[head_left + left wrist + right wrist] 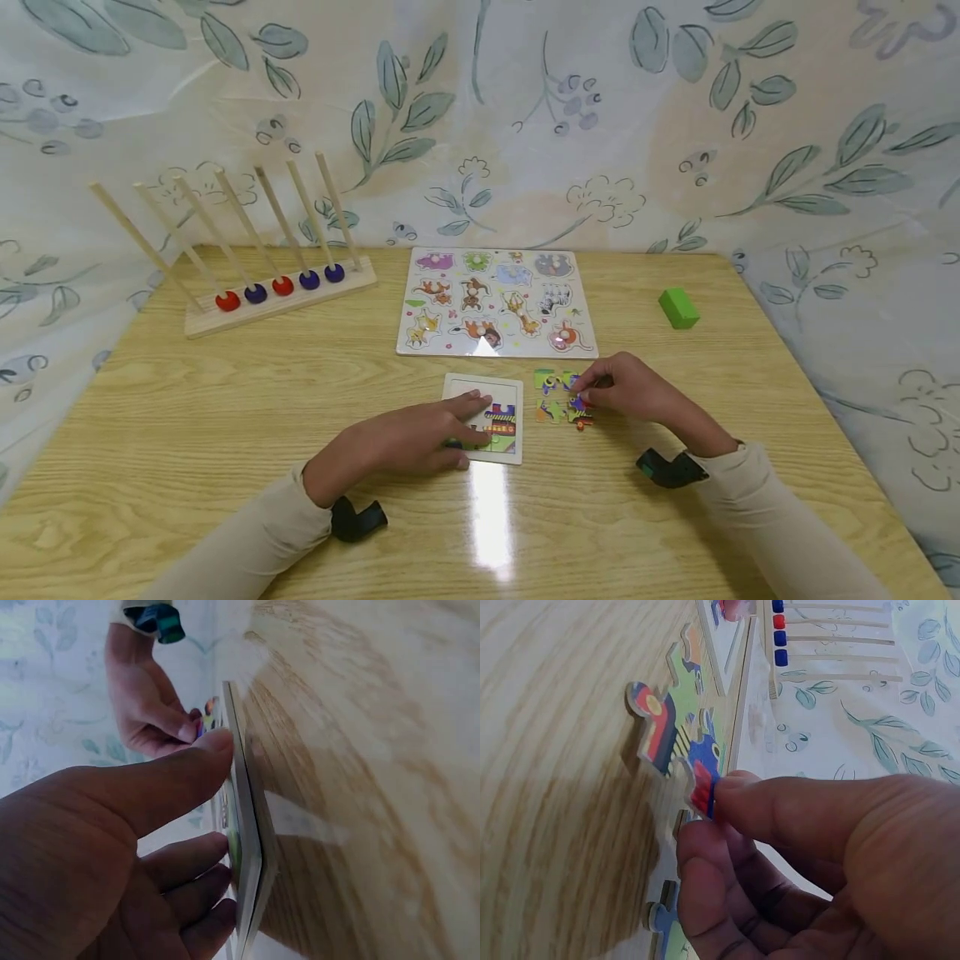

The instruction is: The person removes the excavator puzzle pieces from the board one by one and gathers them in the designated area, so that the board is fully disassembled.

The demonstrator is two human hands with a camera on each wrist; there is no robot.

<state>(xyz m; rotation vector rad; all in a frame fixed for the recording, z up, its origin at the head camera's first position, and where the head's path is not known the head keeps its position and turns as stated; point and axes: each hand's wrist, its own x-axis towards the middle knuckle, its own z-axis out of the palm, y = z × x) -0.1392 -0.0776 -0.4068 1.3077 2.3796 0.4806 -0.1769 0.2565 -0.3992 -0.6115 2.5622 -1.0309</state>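
Note:
A small square jigsaw tray (459, 385) lies in front of me, partly filled with a colourful picture. My left hand (416, 433) rests on it with spread fingers, covering its left part; in the left wrist view the thumb (191, 776) and fingertips touch the tray's face. Just right of the tray, several loose jigsaw pieces (552, 411) lie close together. My right hand (637, 390) pinches a blue, red and yellow jigsaw piece (703, 776) between thumb and fingers, tilted up from the table. Another blue and green piece (662, 919) lies below that hand in the right wrist view.
Behind the tray lies an animal knob puzzle board (495, 346). A wooden peg stand (300, 304) with red and blue beads is at the back left. Toward the back right sits a green block (679, 308). A floral cloth (495, 167) hangs behind the wooden table (225, 417).

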